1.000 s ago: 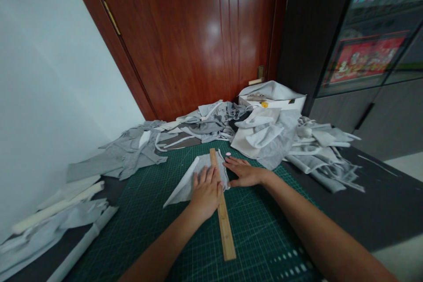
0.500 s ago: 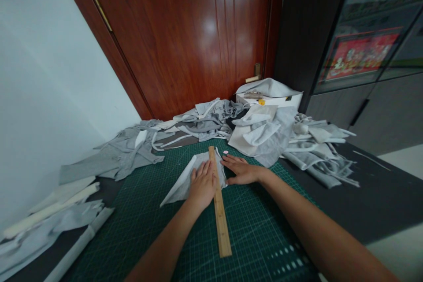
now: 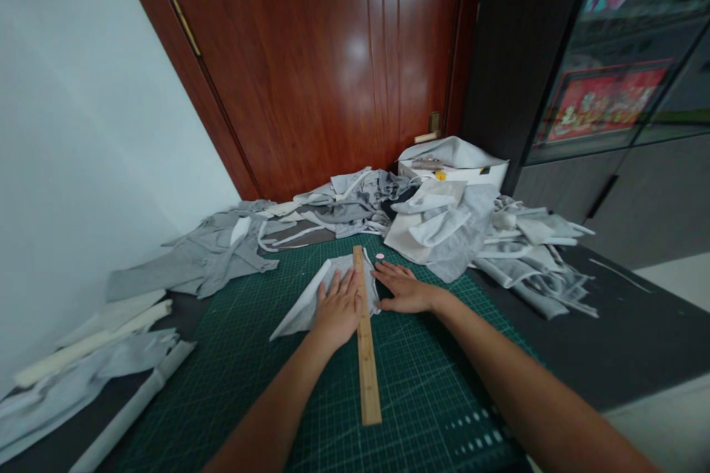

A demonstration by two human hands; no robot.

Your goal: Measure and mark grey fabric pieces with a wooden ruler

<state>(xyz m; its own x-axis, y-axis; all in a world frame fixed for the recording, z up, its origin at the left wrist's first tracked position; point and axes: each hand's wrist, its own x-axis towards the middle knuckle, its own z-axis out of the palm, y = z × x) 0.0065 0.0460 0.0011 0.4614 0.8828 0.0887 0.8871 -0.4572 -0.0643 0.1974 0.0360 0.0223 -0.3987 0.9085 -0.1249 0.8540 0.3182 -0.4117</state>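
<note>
A wooden ruler [image 3: 367,366] lies lengthwise across a light grey piece of fabric [image 3: 302,310] on the green cutting mat [image 3: 249,369]. My left hand [image 3: 337,309] is spread flat on the fabric, its fingertips beside the ruler's left edge and partly over it. On the other side, my right hand [image 3: 404,288] rests with fingers stretched out at the fabric's right edge, near the ruler. Just beyond its fingertips sits a small pink disc [image 3: 379,256]. Part of the fabric is hidden under my left hand and the ruler.
Grey fabric scraps [image 3: 194,259] lie along the back left, and more cloth [image 3: 460,229] is heaped at the back right before a white box [image 3: 488,174]. Rolled strips [image 3: 138,399] lie at the near left. A wooden door [image 3: 310,74] stands behind the table.
The ruler's near end has swung slightly to the left. Both hands stay nearly in place on the fabric; the whole view has shifted a little.
</note>
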